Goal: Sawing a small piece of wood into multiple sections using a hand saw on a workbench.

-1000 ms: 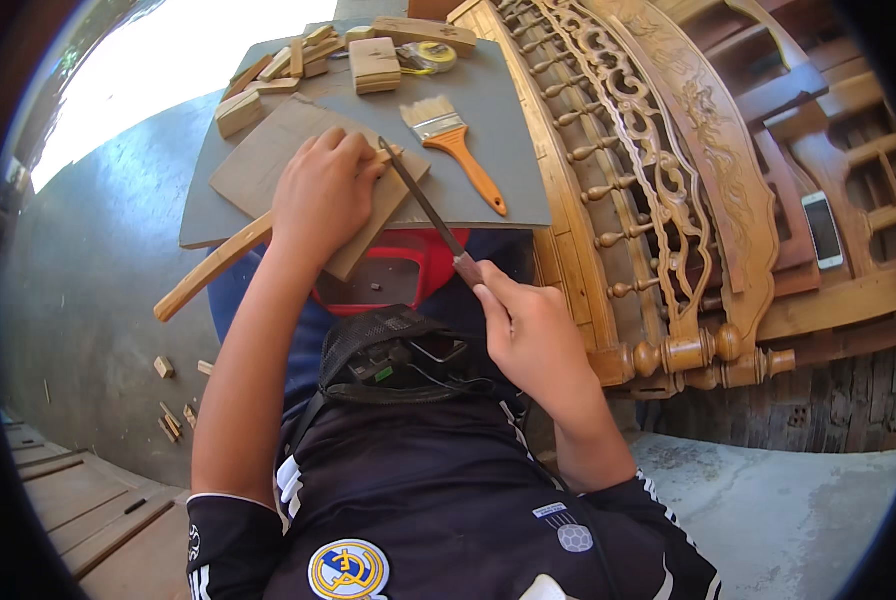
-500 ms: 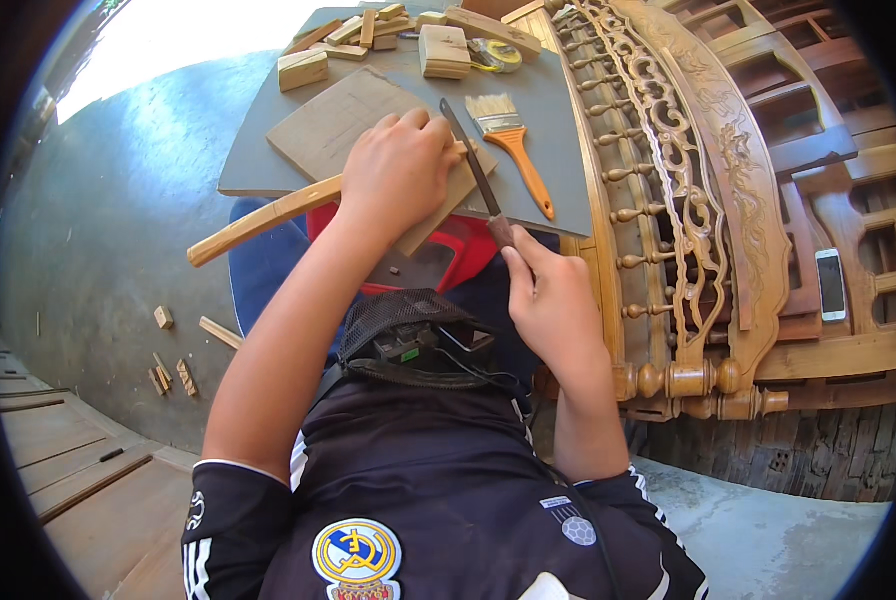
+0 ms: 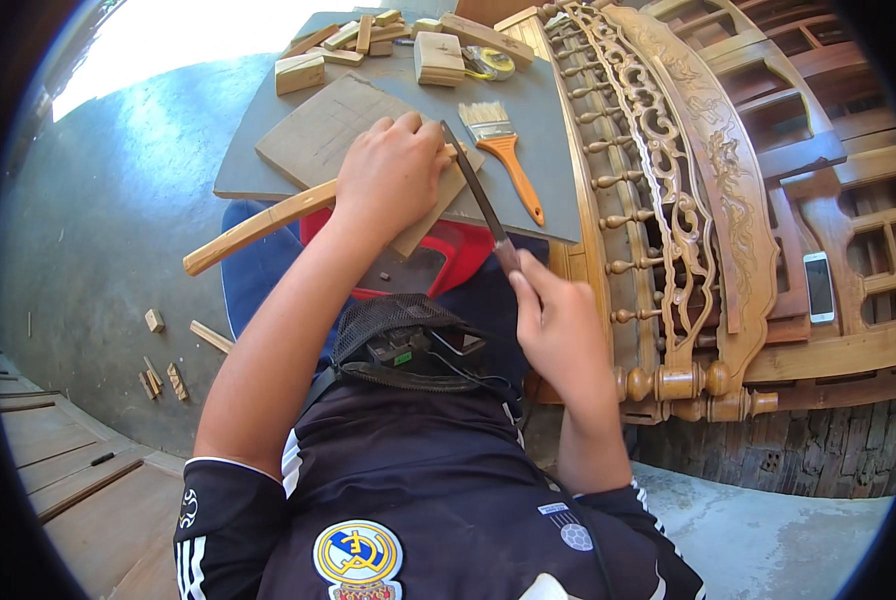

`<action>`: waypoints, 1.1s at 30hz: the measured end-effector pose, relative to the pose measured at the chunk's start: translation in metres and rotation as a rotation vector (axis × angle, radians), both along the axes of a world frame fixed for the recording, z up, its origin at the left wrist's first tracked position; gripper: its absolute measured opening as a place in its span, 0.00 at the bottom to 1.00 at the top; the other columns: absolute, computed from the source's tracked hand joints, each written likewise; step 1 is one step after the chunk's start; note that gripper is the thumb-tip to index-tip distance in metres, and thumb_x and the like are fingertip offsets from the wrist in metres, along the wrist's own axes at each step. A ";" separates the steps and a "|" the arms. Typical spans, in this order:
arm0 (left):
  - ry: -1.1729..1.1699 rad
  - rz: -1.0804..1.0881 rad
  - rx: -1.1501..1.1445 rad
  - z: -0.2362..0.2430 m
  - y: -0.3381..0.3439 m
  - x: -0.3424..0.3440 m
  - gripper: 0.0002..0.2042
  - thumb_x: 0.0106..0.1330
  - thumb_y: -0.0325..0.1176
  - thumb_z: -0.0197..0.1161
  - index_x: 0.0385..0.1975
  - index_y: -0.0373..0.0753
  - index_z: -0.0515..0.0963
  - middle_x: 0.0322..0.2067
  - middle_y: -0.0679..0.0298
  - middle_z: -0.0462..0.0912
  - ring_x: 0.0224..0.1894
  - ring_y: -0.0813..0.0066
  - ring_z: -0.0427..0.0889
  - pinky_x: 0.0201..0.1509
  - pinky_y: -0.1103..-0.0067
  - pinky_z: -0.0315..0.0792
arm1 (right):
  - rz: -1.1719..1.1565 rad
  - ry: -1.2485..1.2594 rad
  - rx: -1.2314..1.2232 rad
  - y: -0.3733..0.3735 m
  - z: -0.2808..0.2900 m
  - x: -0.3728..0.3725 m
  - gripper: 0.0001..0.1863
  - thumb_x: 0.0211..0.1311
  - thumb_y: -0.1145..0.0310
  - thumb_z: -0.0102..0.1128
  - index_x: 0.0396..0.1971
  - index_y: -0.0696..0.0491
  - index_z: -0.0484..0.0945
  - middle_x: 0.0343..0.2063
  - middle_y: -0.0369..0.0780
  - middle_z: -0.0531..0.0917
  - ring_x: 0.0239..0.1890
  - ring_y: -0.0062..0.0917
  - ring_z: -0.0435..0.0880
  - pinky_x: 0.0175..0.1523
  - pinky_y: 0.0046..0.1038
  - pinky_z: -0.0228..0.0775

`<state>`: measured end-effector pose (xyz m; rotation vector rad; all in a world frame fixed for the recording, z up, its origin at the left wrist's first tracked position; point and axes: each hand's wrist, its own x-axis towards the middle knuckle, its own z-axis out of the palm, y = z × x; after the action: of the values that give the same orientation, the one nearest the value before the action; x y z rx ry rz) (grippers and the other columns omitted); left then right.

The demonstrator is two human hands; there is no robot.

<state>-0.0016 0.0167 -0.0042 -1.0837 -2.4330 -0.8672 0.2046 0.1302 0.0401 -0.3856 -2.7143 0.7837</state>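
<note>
My left hand is closed around a long wooden stick, pressing it over a flat board at the table's near edge. The stick's short right end pokes out past my fingers. In my right hand is the wooden handle of a long, dark, narrow file. Its blade slants up and to the left, crossing at the stick's right end, and seems to touch it. A paintbrush with an orange handle lies just right of the file.
Wood offcuts, a wooden block and a tape measure lie at the back of the grey table. Carved wooden furniture stands close on the right, a phone resting on it. Small wood scraps dot the floor.
The file and my right hand have drawn slightly down and toward me. My left hand still holds the stick at the same place on the board. The whole view has shifted a little.
</note>
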 end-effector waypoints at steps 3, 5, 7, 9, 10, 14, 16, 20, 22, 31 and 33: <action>0.000 -0.023 0.004 0.001 0.001 -0.003 0.07 0.67 0.35 0.66 0.36 0.39 0.81 0.38 0.56 0.82 0.47 0.52 0.82 0.53 0.60 0.77 | -0.048 -0.045 -0.015 -0.002 0.014 0.000 0.12 0.71 0.73 0.57 0.49 0.58 0.83 0.24 0.59 0.81 0.32 0.56 0.84 0.38 0.51 0.74; 0.000 -0.021 0.015 0.000 0.000 -0.006 0.07 0.66 0.35 0.66 0.36 0.38 0.81 0.38 0.56 0.82 0.47 0.52 0.83 0.52 0.60 0.77 | -0.037 -0.090 0.013 0.003 0.021 -0.010 0.12 0.71 0.73 0.57 0.49 0.59 0.83 0.24 0.59 0.81 0.31 0.56 0.84 0.38 0.51 0.75; 0.009 -0.013 0.004 0.002 -0.003 -0.010 0.07 0.66 0.35 0.66 0.36 0.38 0.81 0.38 0.56 0.82 0.47 0.51 0.83 0.52 0.60 0.76 | 0.056 -0.018 0.047 0.010 0.017 -0.024 0.12 0.71 0.73 0.57 0.49 0.60 0.83 0.25 0.59 0.82 0.32 0.56 0.84 0.39 0.50 0.76; -0.001 -0.024 0.000 0.000 -0.004 -0.008 0.07 0.66 0.35 0.66 0.36 0.38 0.81 0.38 0.57 0.83 0.47 0.51 0.83 0.52 0.60 0.77 | 0.031 -0.002 0.007 0.014 -0.002 -0.042 0.12 0.71 0.73 0.58 0.49 0.60 0.83 0.26 0.59 0.81 0.32 0.56 0.84 0.37 0.47 0.75; -0.012 -0.024 0.000 0.002 -0.004 -0.009 0.07 0.66 0.35 0.66 0.36 0.38 0.81 0.38 0.57 0.83 0.47 0.51 0.83 0.52 0.60 0.77 | 0.018 0.013 -0.030 0.017 -0.009 -0.050 0.13 0.70 0.72 0.59 0.50 0.60 0.84 0.27 0.60 0.80 0.32 0.56 0.83 0.36 0.45 0.74; 0.036 -0.057 -0.028 0.005 -0.001 -0.007 0.08 0.67 0.36 0.65 0.36 0.39 0.83 0.39 0.57 0.84 0.46 0.55 0.84 0.52 0.63 0.78 | 0.104 0.119 0.045 0.025 -0.023 -0.087 0.10 0.71 0.73 0.56 0.45 0.61 0.83 0.23 0.57 0.82 0.32 0.56 0.84 0.40 0.51 0.76; -0.033 0.005 -0.001 0.003 -0.004 -0.006 0.07 0.66 0.35 0.66 0.35 0.39 0.81 0.39 0.57 0.83 0.47 0.52 0.83 0.52 0.60 0.77 | 0.093 0.094 0.057 0.019 -0.023 -0.083 0.10 0.71 0.73 0.56 0.45 0.61 0.82 0.23 0.56 0.82 0.32 0.56 0.84 0.39 0.51 0.76; -0.020 0.044 -0.005 0.003 -0.001 -0.004 0.07 0.66 0.35 0.66 0.35 0.39 0.81 0.38 0.57 0.83 0.47 0.52 0.83 0.52 0.61 0.77 | 0.084 0.090 -0.009 0.011 -0.015 -0.030 0.10 0.71 0.73 0.57 0.46 0.61 0.82 0.23 0.57 0.81 0.29 0.56 0.84 0.36 0.51 0.75; -0.010 -0.002 -0.007 0.001 0.000 -0.006 0.07 0.66 0.35 0.66 0.36 0.39 0.81 0.39 0.56 0.83 0.47 0.52 0.83 0.51 0.61 0.77 | 0.052 0.073 -0.012 0.008 -0.010 0.001 0.11 0.71 0.73 0.57 0.47 0.60 0.82 0.23 0.58 0.81 0.29 0.56 0.84 0.36 0.51 0.74; -0.015 -0.012 -0.013 0.002 -0.004 -0.006 0.07 0.66 0.36 0.67 0.36 0.40 0.82 0.39 0.58 0.84 0.47 0.52 0.83 0.51 0.61 0.77 | 0.108 0.010 0.094 0.016 -0.007 -0.068 0.09 0.72 0.73 0.56 0.45 0.59 0.82 0.26 0.58 0.83 0.33 0.56 0.84 0.38 0.50 0.75; -0.001 -0.005 -0.011 0.001 -0.003 -0.005 0.07 0.66 0.36 0.67 0.36 0.40 0.82 0.38 0.58 0.84 0.47 0.52 0.83 0.51 0.61 0.77 | 0.078 0.055 0.009 0.007 -0.008 -0.040 0.10 0.72 0.73 0.56 0.47 0.61 0.81 0.26 0.58 0.83 0.33 0.57 0.84 0.37 0.50 0.75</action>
<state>-0.0069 0.0138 -0.0035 -1.0942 -2.4393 -0.8568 0.1644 0.1375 0.0319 -0.2540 -2.6944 0.7905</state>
